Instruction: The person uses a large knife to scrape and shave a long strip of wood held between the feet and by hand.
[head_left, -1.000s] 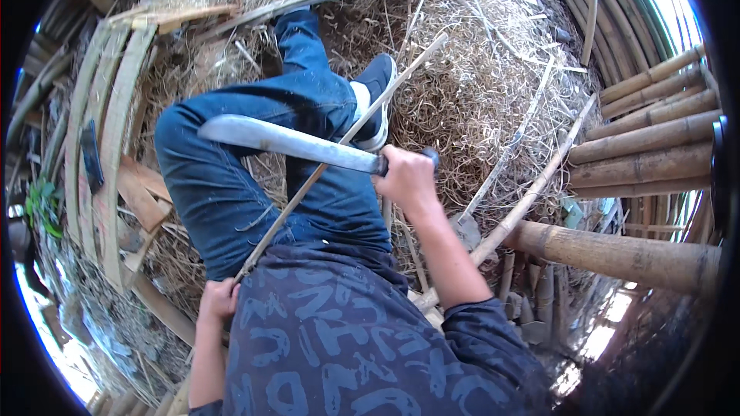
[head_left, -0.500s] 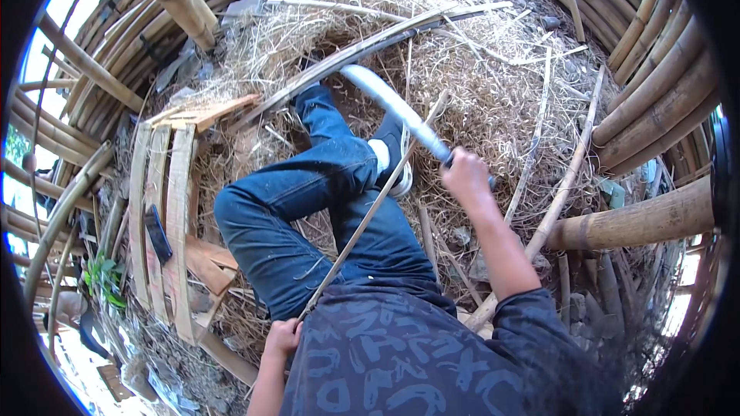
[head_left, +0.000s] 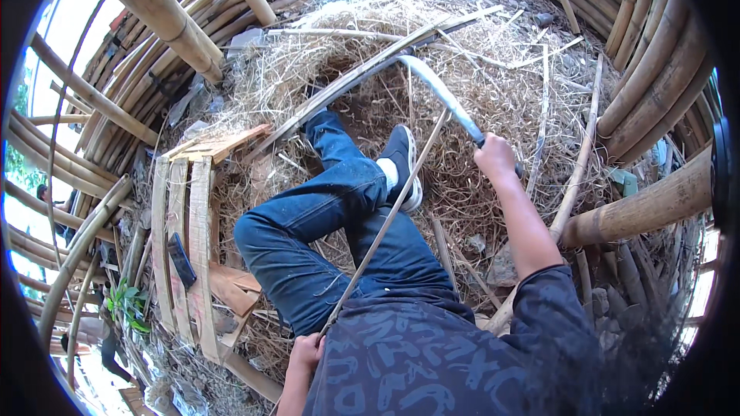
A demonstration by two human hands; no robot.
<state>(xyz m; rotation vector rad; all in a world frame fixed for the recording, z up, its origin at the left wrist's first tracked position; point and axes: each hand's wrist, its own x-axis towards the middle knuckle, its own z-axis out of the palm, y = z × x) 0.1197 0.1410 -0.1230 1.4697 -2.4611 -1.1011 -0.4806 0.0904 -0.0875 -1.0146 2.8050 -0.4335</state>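
Note:
My right hand (head_left: 496,158) is closed round the dark handle of a curved machete (head_left: 445,97). Its pale blade reaches up and left, the tip by a split bamboo pole (head_left: 339,94) lying across the shavings. At my left hip, my left hand (head_left: 307,350) grips the lower end of a long thin bamboo strip (head_left: 378,240). The strip slants up across my lap and past my shoe (head_left: 401,162), its upper end a little below the blade. The blade looks apart from the strip.
Bamboo shavings (head_left: 486,100) cover the ground. Left of my knee stands a wooden slat frame (head_left: 202,246) with a dark phone-like object (head_left: 181,260) on it. Stacked bamboo poles (head_left: 655,100) line the right side, with a thick pole (head_left: 647,204) jutting in. Another person (head_left: 108,343) shows at far left.
My right hand has drawn the machete up and to the right, off the bamboo strip it crossed before. My left hand keeps its hold, and the whole view has shifted slightly.

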